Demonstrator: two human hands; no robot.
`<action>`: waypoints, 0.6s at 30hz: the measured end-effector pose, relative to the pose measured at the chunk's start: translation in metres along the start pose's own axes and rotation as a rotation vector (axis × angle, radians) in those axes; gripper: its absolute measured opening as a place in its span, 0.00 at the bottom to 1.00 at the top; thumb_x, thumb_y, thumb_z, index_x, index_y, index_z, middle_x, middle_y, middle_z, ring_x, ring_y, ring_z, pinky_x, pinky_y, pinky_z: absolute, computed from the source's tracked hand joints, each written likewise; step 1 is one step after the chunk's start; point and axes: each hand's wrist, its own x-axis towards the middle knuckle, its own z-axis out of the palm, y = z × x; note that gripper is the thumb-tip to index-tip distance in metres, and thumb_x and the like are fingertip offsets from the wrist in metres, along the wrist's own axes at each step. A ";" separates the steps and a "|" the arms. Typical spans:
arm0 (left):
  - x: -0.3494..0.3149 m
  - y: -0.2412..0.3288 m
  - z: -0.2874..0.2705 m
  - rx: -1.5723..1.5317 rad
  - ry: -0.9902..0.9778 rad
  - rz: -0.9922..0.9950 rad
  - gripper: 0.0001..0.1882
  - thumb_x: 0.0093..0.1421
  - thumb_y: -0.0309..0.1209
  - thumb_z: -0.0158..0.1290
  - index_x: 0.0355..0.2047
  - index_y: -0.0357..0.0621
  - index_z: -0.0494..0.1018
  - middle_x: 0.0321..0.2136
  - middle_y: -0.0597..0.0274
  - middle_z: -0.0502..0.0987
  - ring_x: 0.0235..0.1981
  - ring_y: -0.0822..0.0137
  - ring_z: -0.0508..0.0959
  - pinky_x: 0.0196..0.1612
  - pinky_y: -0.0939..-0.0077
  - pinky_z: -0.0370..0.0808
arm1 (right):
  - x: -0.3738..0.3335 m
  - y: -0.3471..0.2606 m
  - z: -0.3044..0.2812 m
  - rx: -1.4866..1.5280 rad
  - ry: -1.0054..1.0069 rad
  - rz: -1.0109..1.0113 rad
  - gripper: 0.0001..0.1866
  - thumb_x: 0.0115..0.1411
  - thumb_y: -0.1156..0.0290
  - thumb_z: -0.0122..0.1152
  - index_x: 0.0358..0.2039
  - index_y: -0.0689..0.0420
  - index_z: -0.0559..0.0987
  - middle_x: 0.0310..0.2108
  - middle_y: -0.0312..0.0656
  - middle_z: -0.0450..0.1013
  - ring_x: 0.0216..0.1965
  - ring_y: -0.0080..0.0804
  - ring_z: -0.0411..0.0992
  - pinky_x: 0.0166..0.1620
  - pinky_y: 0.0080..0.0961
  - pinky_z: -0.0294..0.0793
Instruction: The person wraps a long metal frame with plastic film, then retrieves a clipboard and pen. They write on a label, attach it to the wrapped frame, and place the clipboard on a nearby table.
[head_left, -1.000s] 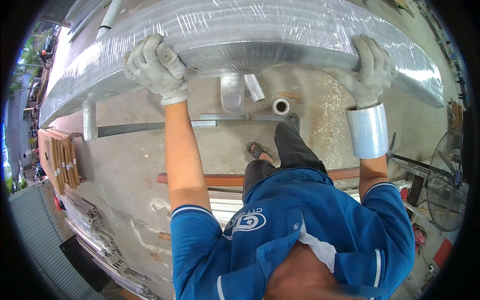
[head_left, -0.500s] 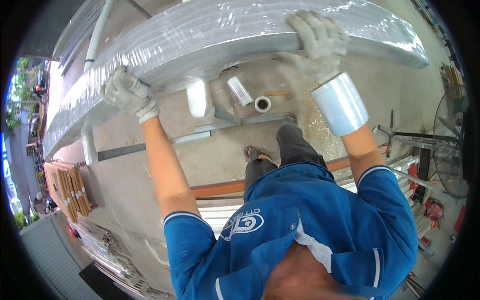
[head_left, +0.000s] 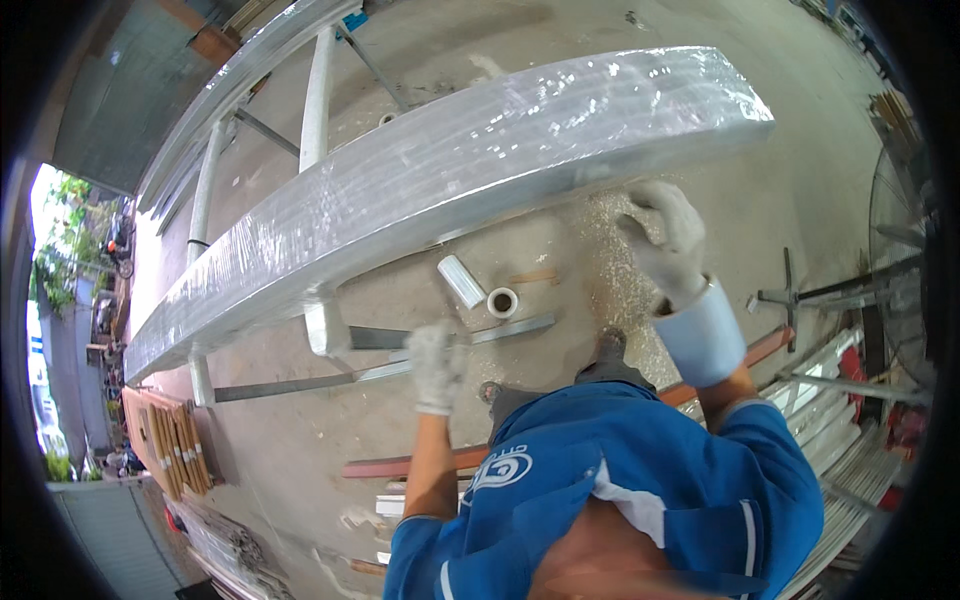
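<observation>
Across a grey concrete floor point(head_left: 820, 200), a long, thick bundle point(head_left: 450, 160) wrapped in shiny clear film stretches from the left toward the far right, raised on supports. Beyond it, at the far left, lies another long wrapped piece point(head_left: 262, 50), with pale bars running between the two. Left of the person, near the bundle's left end, flat brown packages point(head_left: 165, 440) stand side by side. On the right, a thick roll of film point(head_left: 700, 335) sits around the right forearm, just behind the glove. The gloved right hand point(head_left: 670, 240) is unclenched and empty, fingers curved, close to the bundle's near edge. The gloved left hand point(head_left: 438, 368) is raised well apart from the bundle; blur hides whether it is clenched or released. Between the hands and the bundle, a smaller film roll point(head_left: 461, 282) lies beside an upright roll point(head_left: 503, 315).
</observation>
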 end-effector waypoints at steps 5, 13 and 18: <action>-0.017 0.041 0.128 -0.320 -0.695 -0.265 0.19 0.60 0.46 0.58 0.38 0.41 0.80 0.35 0.49 0.81 0.37 0.49 0.81 0.42 0.58 0.75 | -0.090 0.128 -0.068 0.015 -0.290 0.644 0.14 0.55 0.70 0.71 0.42 0.56 0.80 0.32 0.43 0.79 0.32 0.32 0.78 0.37 0.26 0.77; 0.008 0.038 0.193 -0.203 -1.222 -0.273 0.25 0.59 0.51 0.56 0.42 0.41 0.81 0.37 0.48 0.82 0.40 0.54 0.82 0.45 0.64 0.75 | -0.300 0.150 -0.029 0.185 -0.849 1.002 0.13 0.53 0.56 0.67 0.35 0.50 0.83 0.31 0.44 0.79 0.34 0.47 0.78 0.39 0.41 0.76; 0.004 -0.057 0.273 -0.242 -1.383 -0.543 0.23 0.61 0.50 0.59 0.47 0.45 0.78 0.35 0.67 0.79 0.27 0.71 0.77 0.31 0.77 0.75 | -0.361 0.153 0.095 0.130 -0.669 1.171 0.17 0.51 0.55 0.65 0.38 0.51 0.82 0.34 0.48 0.79 0.39 0.51 0.78 0.42 0.42 0.76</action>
